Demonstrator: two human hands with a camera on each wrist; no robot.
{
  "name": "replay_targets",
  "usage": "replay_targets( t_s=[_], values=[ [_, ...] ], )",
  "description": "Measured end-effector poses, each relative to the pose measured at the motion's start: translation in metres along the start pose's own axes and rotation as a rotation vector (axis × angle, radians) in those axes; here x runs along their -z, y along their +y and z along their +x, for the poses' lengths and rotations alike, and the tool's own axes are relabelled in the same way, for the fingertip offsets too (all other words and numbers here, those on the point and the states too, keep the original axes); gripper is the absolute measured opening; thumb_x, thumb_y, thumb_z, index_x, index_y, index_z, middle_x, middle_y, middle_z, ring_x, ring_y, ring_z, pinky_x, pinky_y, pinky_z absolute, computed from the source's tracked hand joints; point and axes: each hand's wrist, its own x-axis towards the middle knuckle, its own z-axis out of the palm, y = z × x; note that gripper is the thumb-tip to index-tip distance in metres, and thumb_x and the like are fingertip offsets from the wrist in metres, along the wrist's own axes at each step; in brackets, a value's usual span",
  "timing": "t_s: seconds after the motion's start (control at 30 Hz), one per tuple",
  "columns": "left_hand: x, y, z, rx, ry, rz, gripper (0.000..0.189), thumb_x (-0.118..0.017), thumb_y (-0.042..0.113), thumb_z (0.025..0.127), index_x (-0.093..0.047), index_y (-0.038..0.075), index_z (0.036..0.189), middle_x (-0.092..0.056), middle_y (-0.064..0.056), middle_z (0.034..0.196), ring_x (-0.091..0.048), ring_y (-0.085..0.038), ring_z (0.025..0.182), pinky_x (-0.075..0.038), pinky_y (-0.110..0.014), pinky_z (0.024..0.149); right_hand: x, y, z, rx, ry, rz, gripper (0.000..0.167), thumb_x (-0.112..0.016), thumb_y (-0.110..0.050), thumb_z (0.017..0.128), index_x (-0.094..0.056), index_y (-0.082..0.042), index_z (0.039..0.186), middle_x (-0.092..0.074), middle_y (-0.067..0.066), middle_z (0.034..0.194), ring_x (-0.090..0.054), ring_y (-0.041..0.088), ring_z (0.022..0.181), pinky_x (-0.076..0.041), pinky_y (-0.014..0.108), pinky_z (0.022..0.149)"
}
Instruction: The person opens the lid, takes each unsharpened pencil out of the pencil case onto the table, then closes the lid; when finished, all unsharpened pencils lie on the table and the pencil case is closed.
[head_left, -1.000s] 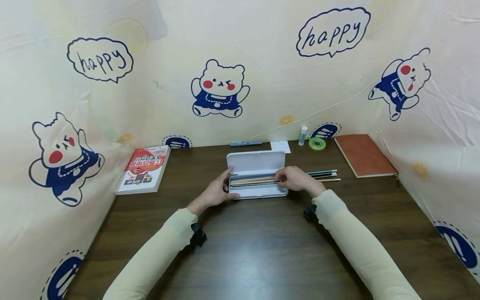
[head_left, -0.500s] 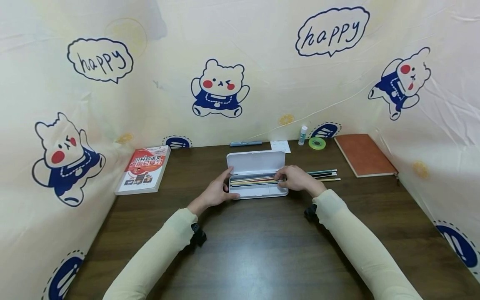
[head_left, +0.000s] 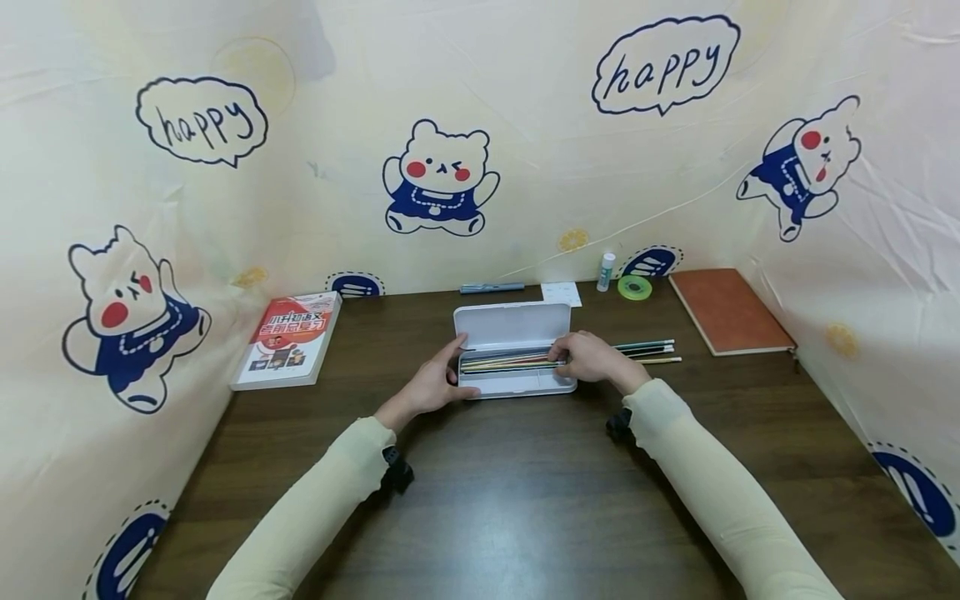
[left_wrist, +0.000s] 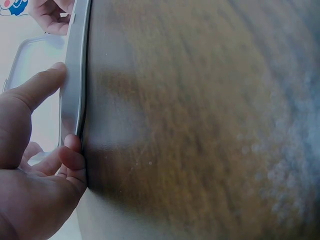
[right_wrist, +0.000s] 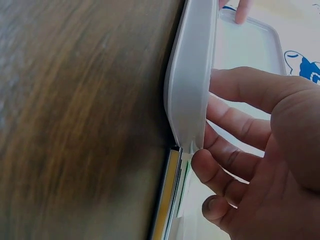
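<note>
A white pencil case [head_left: 517,386] lies on the table, its lid [head_left: 513,325] raised at the back. Several coloured pencils [head_left: 498,364] lie lengthwise inside. My left hand [head_left: 433,379] grips the case's left end, thumb at the front and a finger up by the lid; the left wrist view shows this hand [left_wrist: 40,155] along the front wall. My right hand [head_left: 592,357] reaches into the right end, its curled fingers on the pencils' ends; the fingertips are partly hidden. In the right wrist view, this hand [right_wrist: 255,130] is at the case rim.
More pencils [head_left: 660,349] lie on the table just right of the case. Behind stand or lie a blue pen [head_left: 491,288], white paper [head_left: 561,293], a glue stick [head_left: 606,272] and green tape [head_left: 634,287]. A book [head_left: 288,337] is left, a brown notebook [head_left: 731,312] right.
The coloured pencils inside the case have shifted slightly and spread a little at my right fingers. Both hands and the case stay in place.
</note>
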Motion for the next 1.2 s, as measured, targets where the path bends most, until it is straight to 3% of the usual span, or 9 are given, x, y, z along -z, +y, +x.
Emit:
replay_targets(
  t_s=[0.27,0.67,0.97,1.2],
  values=[
    [0.0,-0.0002,-0.0002,0.005,0.0,-0.009,0.103,-0.083,0.034,0.083,-0.016,0.028,0.16,-0.051,-0.006,0.145,-0.052,-0.017,0.085,-0.043,-0.029,0.075,0.0002,0.0026,-0.0027,0.013,0.054,0.034,0.025,-0.074,-0.018,0.089,-0.074,-0.013,0.113,-0.07,0.007,0.119,-0.059,0.027,0.112,-0.042,0.052,0.105],
    [-0.0016,-0.0005,0.0004,0.006,0.006,-0.007,0.103,-0.083,0.034,0.082,-0.017,0.029,0.16,-0.051,-0.005,0.143,-0.051,-0.017,0.085,-0.043,-0.029,0.074,0.0033,0.0014,-0.0047,0.001,0.026,-0.001,0.025,-0.072,-0.017,0.09,-0.075,-0.013,0.114,-0.07,0.009,0.119,-0.058,0.027,0.11,-0.041,0.051,0.105],
    [-0.0016,0.0001,-0.0006,0.002,0.009,0.008,0.102,-0.083,0.034,0.082,-0.017,0.028,0.16,-0.052,-0.005,0.143,-0.052,-0.017,0.085,-0.043,-0.028,0.075,0.0018,-0.0014,-0.0061,-0.035,0.008,-0.011,0.026,-0.072,-0.018,0.09,-0.074,-0.015,0.116,-0.068,0.009,0.126,-0.053,0.03,0.12,-0.04,0.05,0.107],
    [-0.0014,0.001,-0.0005,0.001,0.015,0.004,0.102,-0.083,0.033,0.082,-0.018,0.028,0.16,-0.052,-0.005,0.142,-0.052,-0.017,0.085,-0.043,-0.029,0.075,0.0007,-0.0013,-0.0058,-0.009,-0.006,-0.018,0.03,-0.071,-0.018,0.091,-0.072,-0.013,0.121,-0.069,0.009,0.125,-0.056,0.03,0.121,-0.04,0.051,0.107]
  ],
)
